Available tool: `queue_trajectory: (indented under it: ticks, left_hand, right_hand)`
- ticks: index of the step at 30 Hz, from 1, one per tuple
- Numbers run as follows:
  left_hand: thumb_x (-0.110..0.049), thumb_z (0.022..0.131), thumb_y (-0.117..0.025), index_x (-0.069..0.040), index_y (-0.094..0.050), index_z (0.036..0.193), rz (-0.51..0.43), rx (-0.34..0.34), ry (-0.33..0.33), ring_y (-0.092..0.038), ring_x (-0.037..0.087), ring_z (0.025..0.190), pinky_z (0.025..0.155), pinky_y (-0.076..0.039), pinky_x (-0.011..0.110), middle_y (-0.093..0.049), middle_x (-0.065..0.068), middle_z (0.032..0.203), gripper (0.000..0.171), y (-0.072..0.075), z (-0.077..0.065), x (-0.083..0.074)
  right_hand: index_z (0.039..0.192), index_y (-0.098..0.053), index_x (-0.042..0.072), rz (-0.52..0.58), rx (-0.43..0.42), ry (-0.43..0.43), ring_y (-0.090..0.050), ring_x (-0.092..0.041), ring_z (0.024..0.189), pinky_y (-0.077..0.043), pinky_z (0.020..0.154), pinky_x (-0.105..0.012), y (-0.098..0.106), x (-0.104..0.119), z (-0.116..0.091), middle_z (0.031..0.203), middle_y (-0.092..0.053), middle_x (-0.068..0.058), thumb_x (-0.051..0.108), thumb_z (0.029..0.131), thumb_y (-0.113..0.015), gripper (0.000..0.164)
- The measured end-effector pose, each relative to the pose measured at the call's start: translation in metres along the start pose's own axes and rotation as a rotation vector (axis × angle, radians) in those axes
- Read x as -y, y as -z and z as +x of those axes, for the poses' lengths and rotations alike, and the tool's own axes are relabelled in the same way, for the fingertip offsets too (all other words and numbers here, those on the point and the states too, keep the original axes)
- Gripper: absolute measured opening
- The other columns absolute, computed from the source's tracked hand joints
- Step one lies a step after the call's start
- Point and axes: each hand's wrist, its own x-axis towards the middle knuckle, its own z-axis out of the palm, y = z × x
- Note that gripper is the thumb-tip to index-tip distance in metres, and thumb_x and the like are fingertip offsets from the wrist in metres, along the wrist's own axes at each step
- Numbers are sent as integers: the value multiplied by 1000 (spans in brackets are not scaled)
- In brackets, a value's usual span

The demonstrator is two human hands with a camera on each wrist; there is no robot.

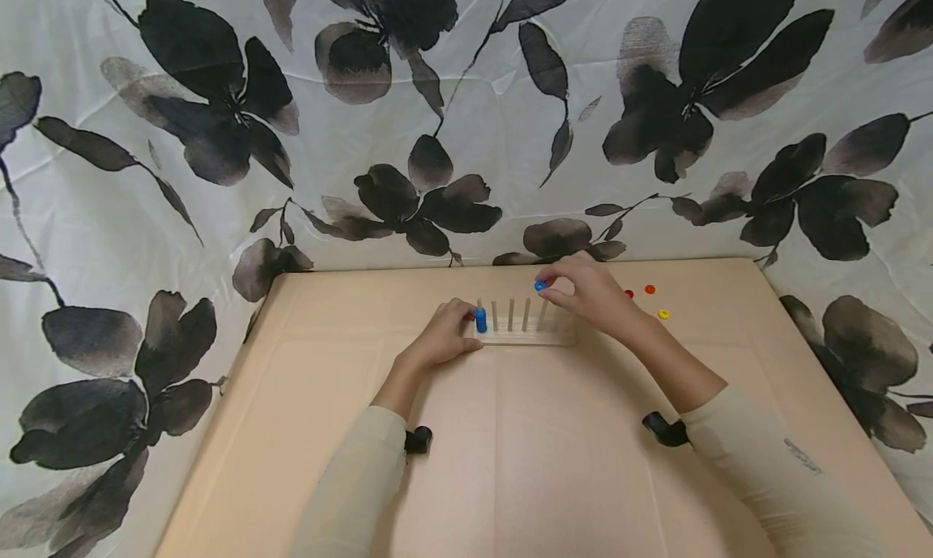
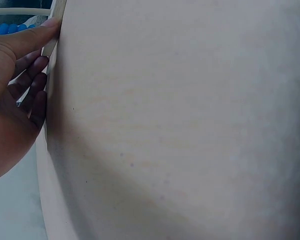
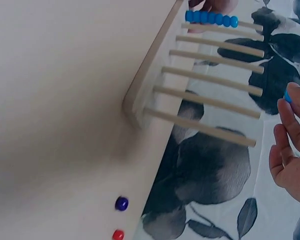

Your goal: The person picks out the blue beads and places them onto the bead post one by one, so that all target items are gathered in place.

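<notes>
A wooden peg board [image 1: 528,340] with several upright pegs stands near the table's far edge. Its leftmost peg carries a stack of blue beads [image 3: 211,19]; the other pegs are bare in the right wrist view. My left hand [image 1: 443,335] grips the board's left end, its thumb at the front edge of the wooden base [image 2: 61,12]. Between thumb and index finger, my right hand [image 1: 586,291] pinches a blue bead [image 1: 540,285]. That bead is held above the right part of the board, off the pegs, mostly covered by fingertips in the right wrist view.
Right of the board, loose beads lie on the tan table [image 1: 554,461]: a red bead [image 1: 650,289], a yellow bead [image 1: 664,314], and another red one partly behind my right arm. A purple bead [image 3: 121,203] shows in the right wrist view. Floral cloth [image 1: 510,137] hangs behind.
</notes>
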Motion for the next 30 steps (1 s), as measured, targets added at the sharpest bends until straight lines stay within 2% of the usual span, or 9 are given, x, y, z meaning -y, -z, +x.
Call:
queue_trajectory:
  ticks: [6, 14, 21, 30]
  left_hand:
    - [-21, 87, -85, 0, -61, 132, 9, -9, -4, -49, 30, 122, 108, -41, 43, -59, 12, 130, 55, 0, -1, -1]
    - [-20, 86, -86, -1, -63, 130, 11, -17, -24, -50, 31, 121, 108, -41, 44, -60, 13, 129, 53, 3, -3, -1]
    - [-21, 86, -86, -2, -64, 127, 6, -12, -27, -49, 29, 118, 104, -43, 43, -60, 11, 127, 50, 3, -5, -1]
    - [-21, 85, -86, -2, -63, 126, 7, -11, -36, -49, 28, 118, 104, -41, 43, -59, 11, 124, 50, 1, -8, 0]
  right_hand:
    - [110, -79, 12, -1, 45, 17, -60, -26, 110, -53, 89, -42, -10, 20, 11, 102, -77, -1, 20, 91, -80, 21]
    - [108, -80, 13, -2, 84, 77, -61, -24, 104, -50, 88, -41, -29, 39, 31, 106, -78, -2, 23, 91, -80, 19]
    - [109, -80, 13, -32, 115, 87, -62, -26, 109, -48, 98, -45, -45, 48, 40, 107, -78, -1, 24, 93, -78, 19]
    - [110, -80, 14, -78, 145, 94, -61, -25, 108, -50, 94, -40, -59, 53, 40, 113, -78, -1, 24, 92, -79, 20]
